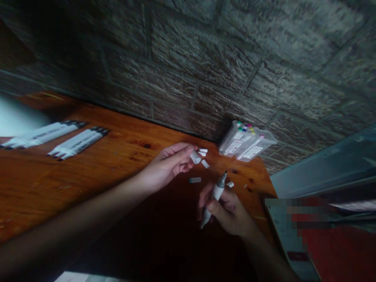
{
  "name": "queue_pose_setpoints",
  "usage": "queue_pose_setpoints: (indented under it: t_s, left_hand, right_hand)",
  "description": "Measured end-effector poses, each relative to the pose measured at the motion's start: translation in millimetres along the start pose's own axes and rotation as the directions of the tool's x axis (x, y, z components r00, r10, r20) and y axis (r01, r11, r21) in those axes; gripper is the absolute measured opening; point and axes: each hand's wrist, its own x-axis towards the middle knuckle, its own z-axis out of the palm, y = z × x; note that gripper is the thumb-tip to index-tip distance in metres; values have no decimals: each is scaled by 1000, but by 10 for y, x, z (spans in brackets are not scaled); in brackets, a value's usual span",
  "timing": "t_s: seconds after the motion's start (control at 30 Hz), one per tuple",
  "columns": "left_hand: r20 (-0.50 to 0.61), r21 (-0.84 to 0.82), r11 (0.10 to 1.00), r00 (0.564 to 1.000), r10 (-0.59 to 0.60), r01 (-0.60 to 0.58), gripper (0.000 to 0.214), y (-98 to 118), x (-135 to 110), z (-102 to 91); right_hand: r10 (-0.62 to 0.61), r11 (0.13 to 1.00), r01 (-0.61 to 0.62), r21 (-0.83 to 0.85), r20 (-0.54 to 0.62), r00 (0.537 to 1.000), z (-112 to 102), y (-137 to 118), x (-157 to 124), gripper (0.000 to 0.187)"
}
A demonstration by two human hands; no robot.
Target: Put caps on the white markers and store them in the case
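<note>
My right hand (225,209) is closed around a white marker (217,192), its bare dark tip tilted up and away from me. Between the fingertips of my left hand (170,160) is a pale marker cap (195,158), apart from the marker. Several loose caps lie on the wooden table (129,168) around my hands: a white one (205,163) just past my left fingertips, a grey cap with a teal end (195,180) between the hands, and another white cap (230,184) behind my right hand.
Two clear plastic cases (248,147) stand by the stone wall (176,78), with several coloured markers in them. At the left, two rows of white markers (78,143) lie side by side. A pale blurred object (20,115) is at the left edge. The table's right edge is beyond my right hand.
</note>
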Motion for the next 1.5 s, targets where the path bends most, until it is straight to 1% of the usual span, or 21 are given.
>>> queue_pose_setpoints:
  t_s: [0.1,0.17,0.23,0.3,0.37,0.43,0.53,0.67,0.77,0.87,1.03,1.23,1.4,1.5]
  left_hand:
    - [6,6,1000,1000,23,-23,25,21,-18,25]
    - [-11,-10,1000,1000,15,-15,23,25,-29,40]
    - [-4,-32,999,1000,8,-8,23,27,-35,47]
    - [25,-32,999,1000,15,-14,24,32,-36,43]
    - [42,-13,1000,999,21,-20,25,42,-32,32]
    - [38,2,1000,999,22,-22,24,55,-25,22]
    - [37,5,1000,999,24,-24,23,71,-13,17]
    - [71,15,1000,997,23,-24,24,59,-2,9]
    - [99,32,999,995,27,-31,23,32,6,-12]
    - [96,44,999,995,21,-25,22,14,14,-27]
    - [86,66,997,996,20,-26,21,25,25,-32]
    - [72,58,998,997,23,-27,21,47,37,-54]
    - [41,40,999,999,14,-16,23,51,45,-74]
    - [31,41,999,999,16,-18,23,46,50,-75]
  right_hand:
    - [-84,994,84,-66,2,996,26,-25,19,20]
    - [-107,991,107,-81,1,994,36,-45,16,14]
    - [-84,993,85,-76,20,996,37,-70,0,11]
    - [-61,994,66,-83,57,997,33,-90,-21,11]
    - [-65,992,74,-103,88,994,29,-99,-33,12]
    - [-66,989,78,-126,94,993,25,-96,-32,12]
    - [-30,987,48,-151,116,993,18,-87,-25,11]
    - [-11,988,35,-152,157,987,13,-90,-32,10]
    - [-40,987,61,-146,146,988,16,-80,-31,9]
    - [-71,986,90,-137,139,988,15,-56,-26,8]
    - [-57,998,55,15,100,993,30,-36,-28,8]
    - [-127,977,127,173,-12,992,38,-1,14,21]
    - [-149,970,163,181,-87,985,3,-9,32,23]
    - [-145,967,164,193,-108,983,1,-13,35,23]
